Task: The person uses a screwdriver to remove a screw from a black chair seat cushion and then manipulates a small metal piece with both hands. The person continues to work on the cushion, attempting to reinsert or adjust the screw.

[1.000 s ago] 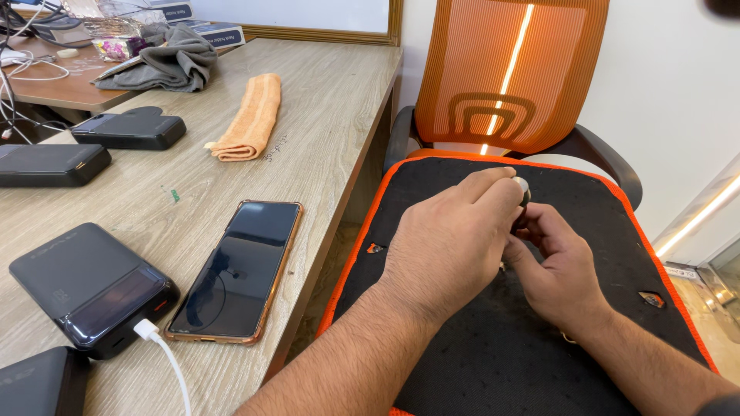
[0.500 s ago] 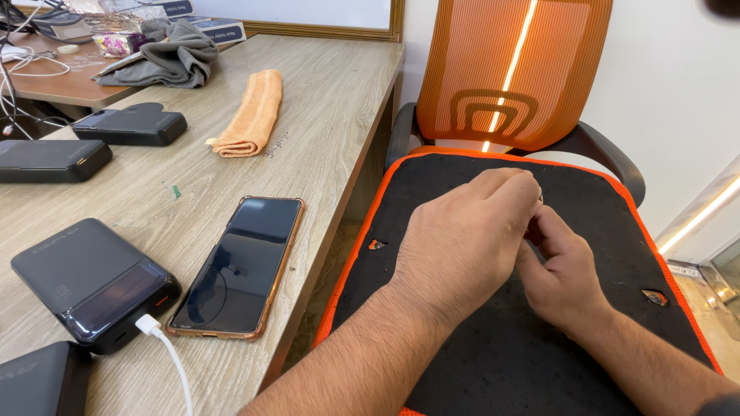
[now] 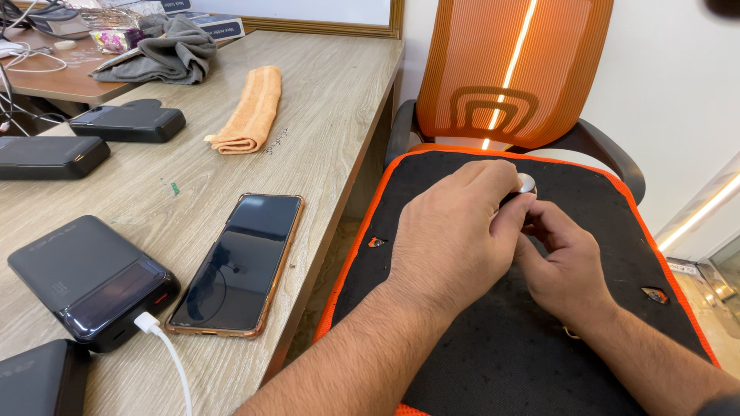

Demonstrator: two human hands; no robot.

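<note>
Fingers of the left hand (image 3: 455, 246) and right hand (image 3: 566, 266) pinch a small round silver object (image 3: 526, 183) between them above the black seat of an orange office chair (image 3: 493, 362), beside a wooden desk (image 3: 324, 115).

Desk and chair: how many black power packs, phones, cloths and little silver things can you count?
Black power packs: 4
Phone: 1
Cloths, one orange and one grey: 2
Small silver round piece, pinched by the left hand: 1
Total: 8
</note>
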